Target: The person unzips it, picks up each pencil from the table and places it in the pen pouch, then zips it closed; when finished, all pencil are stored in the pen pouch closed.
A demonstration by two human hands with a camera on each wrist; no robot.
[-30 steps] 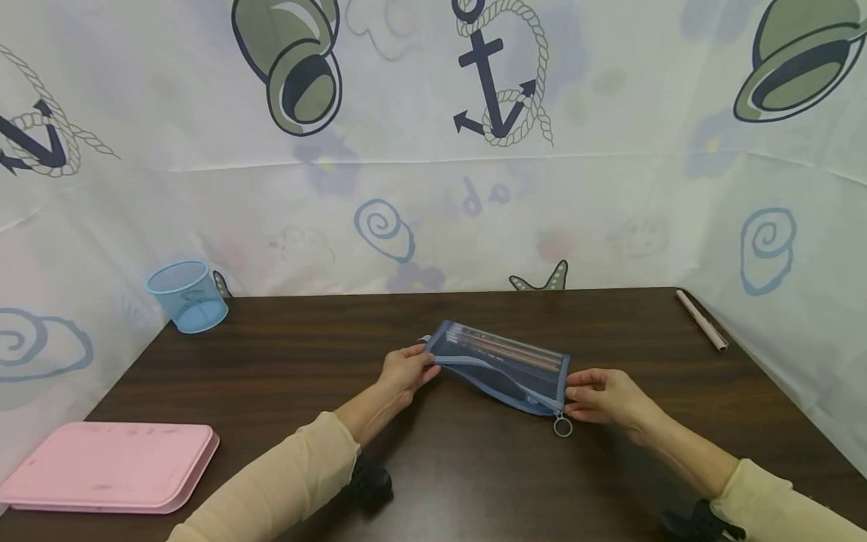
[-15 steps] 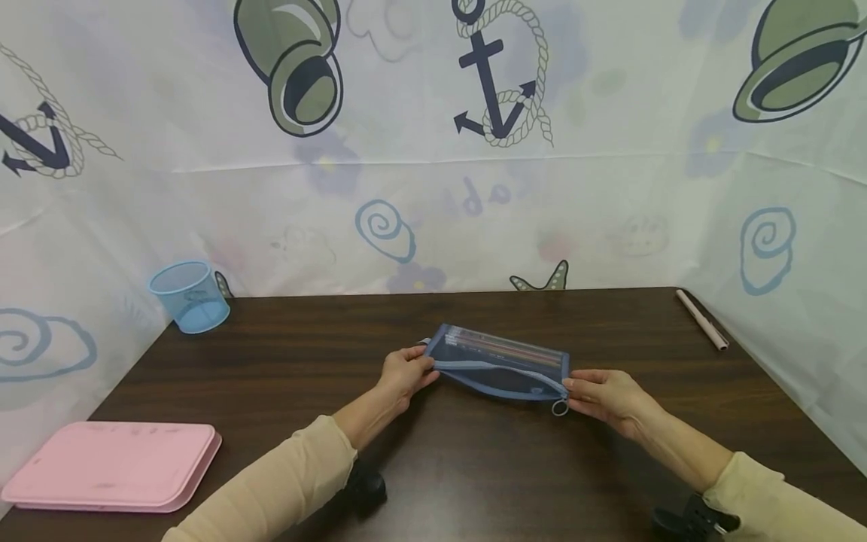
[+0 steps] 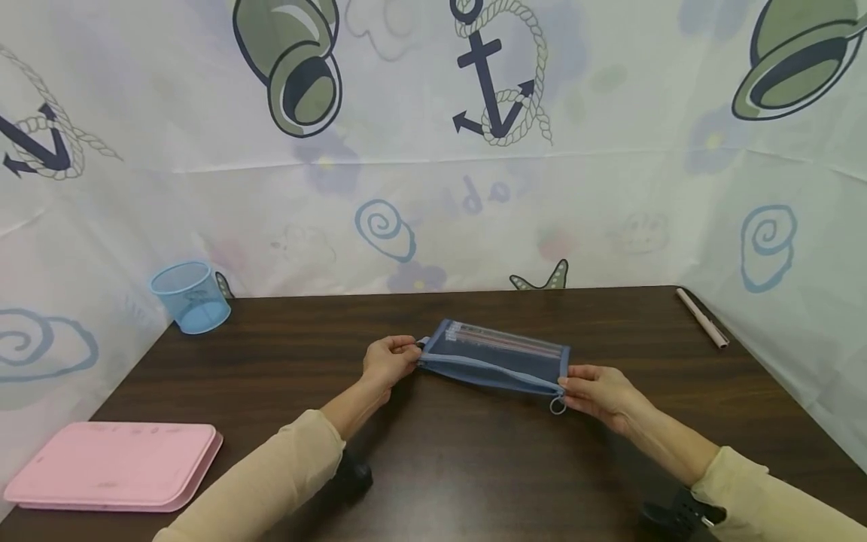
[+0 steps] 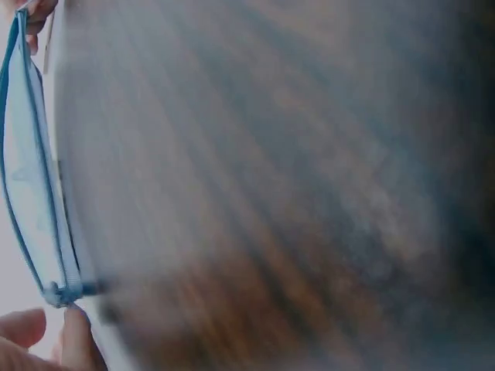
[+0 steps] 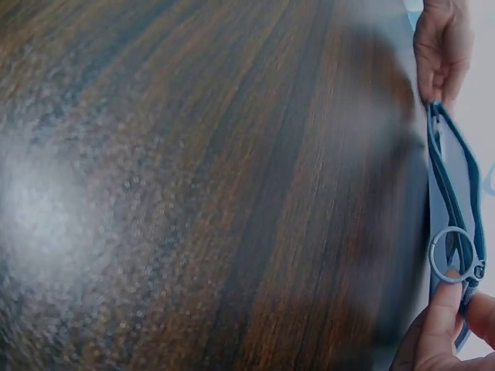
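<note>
A blue see-through zip pencil case point(image 3: 497, 348), with slim sticks showing along its far side, is held at both ends over the dark table. My left hand point(image 3: 387, 364) pinches its left corner by a small tab. At the opposite corner, my right hand point(image 3: 603, 395) grips the edge between thumb and fingers. A metal ring point(image 5: 451, 255) on the zip hangs beside the right fingertips in the right wrist view. Along its zip edge the case point(image 4: 35, 170) gapes a little in the left wrist view.
A blue cup point(image 3: 191, 298) stands at the back left. A pink flat box point(image 3: 111, 465) lies at the front left, and a pale pen-like stick point(image 3: 702, 319) at the right edge of the table point(image 3: 433, 474). A printed white cloth hangs behind and at the sides.
My left hand has moved left onto the case's corner tab. My right hand has taken hold of the zip-end corner and raised it. The sagging zip edge is now pulled nearly straight.
</note>
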